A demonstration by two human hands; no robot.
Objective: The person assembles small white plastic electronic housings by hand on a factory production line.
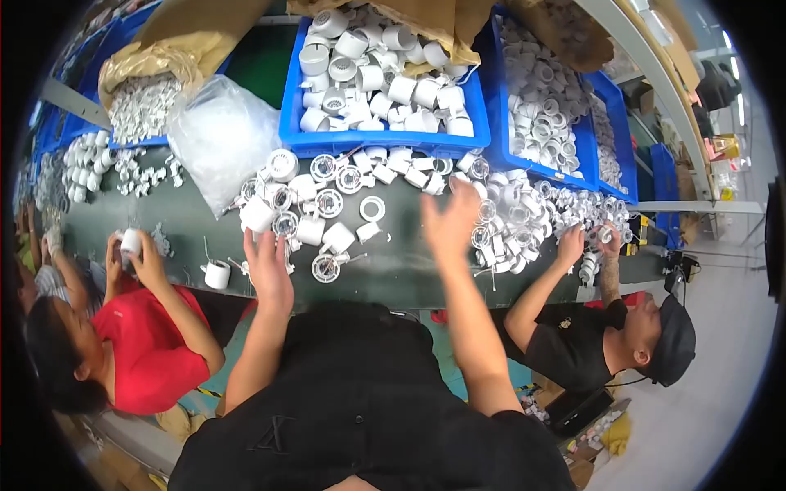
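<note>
"Head view: where are the white housings (pixel 258 214) seen?"
"Just nearside of the blue bin (pixel 385 147); left hand (pixel 269 276) and right hand (pixel 452 229) are held open, apparently empty."
"How should housings be handled?"
"Probably light, stiff, slippery; best gripped round the sides. Right fingertip contact is obscured by blur."

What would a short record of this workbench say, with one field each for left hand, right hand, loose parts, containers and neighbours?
Left hand: open, fingertips beside a white cup; contact unclear
Right hand: open, thumb spread, beside a pile of white parts
Loose parts: a white ring on the dark table, between the hands
Containers: blue bin of white cups beyond; plastic bag to its left
Neighbours: person in red, left, holding a white cup; person in black, right
</note>
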